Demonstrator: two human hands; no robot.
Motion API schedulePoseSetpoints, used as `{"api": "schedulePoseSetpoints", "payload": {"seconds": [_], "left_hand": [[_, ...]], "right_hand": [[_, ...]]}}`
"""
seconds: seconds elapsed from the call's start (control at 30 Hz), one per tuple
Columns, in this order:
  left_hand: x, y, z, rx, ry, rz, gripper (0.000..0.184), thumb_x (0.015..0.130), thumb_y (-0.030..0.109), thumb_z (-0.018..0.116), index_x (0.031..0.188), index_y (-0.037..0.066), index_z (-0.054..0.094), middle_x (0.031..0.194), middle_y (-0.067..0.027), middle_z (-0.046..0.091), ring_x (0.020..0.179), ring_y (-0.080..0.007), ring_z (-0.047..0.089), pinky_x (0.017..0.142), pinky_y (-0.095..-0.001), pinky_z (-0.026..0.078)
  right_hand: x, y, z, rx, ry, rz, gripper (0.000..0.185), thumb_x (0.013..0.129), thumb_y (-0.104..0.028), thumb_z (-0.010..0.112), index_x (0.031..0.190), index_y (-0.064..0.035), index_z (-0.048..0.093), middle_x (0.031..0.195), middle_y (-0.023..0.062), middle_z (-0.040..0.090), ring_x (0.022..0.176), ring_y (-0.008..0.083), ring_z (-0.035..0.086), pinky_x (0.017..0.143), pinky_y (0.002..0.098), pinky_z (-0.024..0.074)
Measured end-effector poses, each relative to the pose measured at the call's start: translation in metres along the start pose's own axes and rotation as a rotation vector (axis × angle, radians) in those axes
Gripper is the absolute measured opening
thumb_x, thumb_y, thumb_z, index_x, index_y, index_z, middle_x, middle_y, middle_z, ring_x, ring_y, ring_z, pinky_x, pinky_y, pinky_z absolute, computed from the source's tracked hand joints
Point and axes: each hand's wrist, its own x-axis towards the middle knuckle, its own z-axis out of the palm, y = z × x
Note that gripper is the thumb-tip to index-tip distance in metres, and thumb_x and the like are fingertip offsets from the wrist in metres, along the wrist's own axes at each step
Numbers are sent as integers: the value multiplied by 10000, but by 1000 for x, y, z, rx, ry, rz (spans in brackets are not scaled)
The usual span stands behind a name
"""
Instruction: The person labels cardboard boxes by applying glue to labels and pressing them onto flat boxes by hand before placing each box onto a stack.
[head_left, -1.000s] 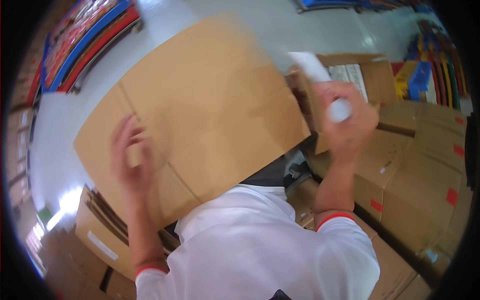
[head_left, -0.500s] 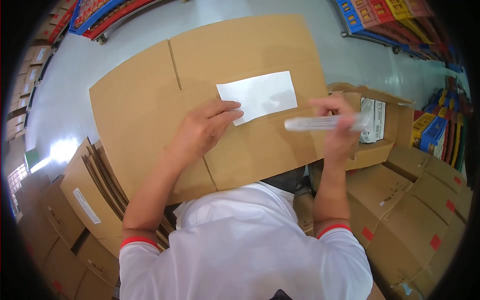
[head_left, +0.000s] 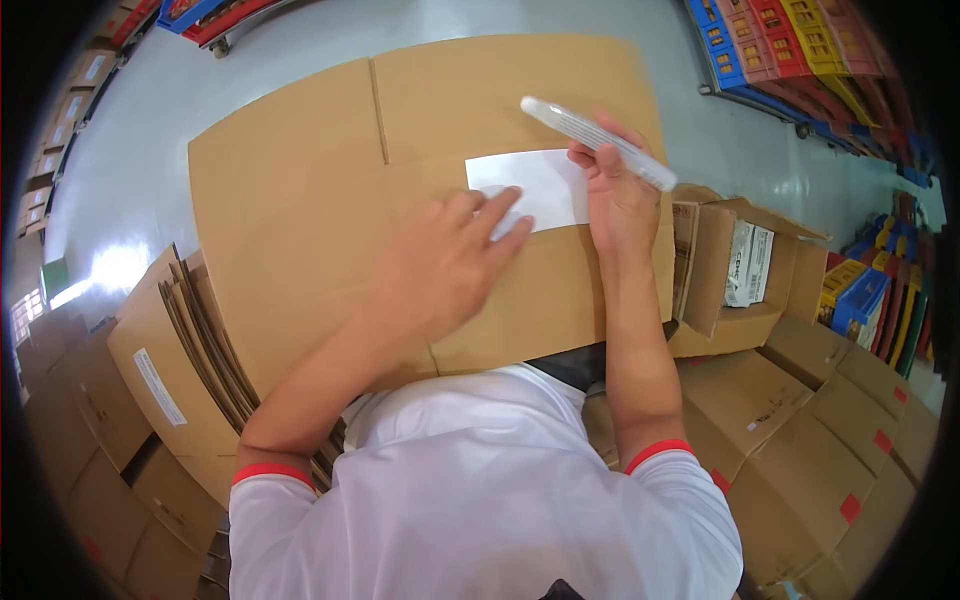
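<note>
The cardboard sheet [head_left: 290,200] reaches leftmost. Over its middle, the left hand [head_left: 440,265] is unclenched, its extended fingertips over the left part of the white slip [head_left: 555,190], which lies nearer the sheet's right edge than its left. The right hand [head_left: 622,190], at the slip's right end, grasps a tilted white tube [head_left: 588,136]. Beyond the sheet's right edge stands an open box [head_left: 740,328].

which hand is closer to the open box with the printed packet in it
The right hand: gripping a white tube, it is a little left of the open box in the picture. The left hand is farther left, reaching over the white paper.
</note>
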Motion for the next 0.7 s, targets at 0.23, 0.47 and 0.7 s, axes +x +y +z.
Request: {"api": "schedulePoseSetpoints", "payload": {"seconds": [0.23, 0.47, 0.7], "left_hand": [[7, 42, 40, -17, -108, 61, 713, 956, 428, 675, 1515, 21, 499, 1654, -195, 375, 1541, -350, 337, 1250, -523, 286], [8, 44, 42, 32, -91, 61, 790, 977, 496, 636, 1547, -19, 450, 1658, -206, 368, 1562, -352, 304, 1268, -538, 248], [6, 46, 53, 75, -36, 65, 749, 974, 461, 647, 1515, -31, 485, 1598, -211, 455, 1514, -349, 377, 1254, -507, 273]], "right_hand": [[-4, -16, -7, 260, 66, 34, 412, 1053, -252, 658, 1318, 54, 581, 1199, 187, 696, 1101, 303, 709, 978, 437, 594], [-12, -33, -10, 222, 6, 46, 367, 1022, -145, 692, 1306, 65, 589, 1164, 184, 718, 1048, 305, 733, 902, 409, 634], [-28, -78, 34, -424, -288, -23, 299, 921, -64, 797, 1178, 43, 688, 1089, 148, 772, 991, 226, 746, 897, 345, 608]]}}
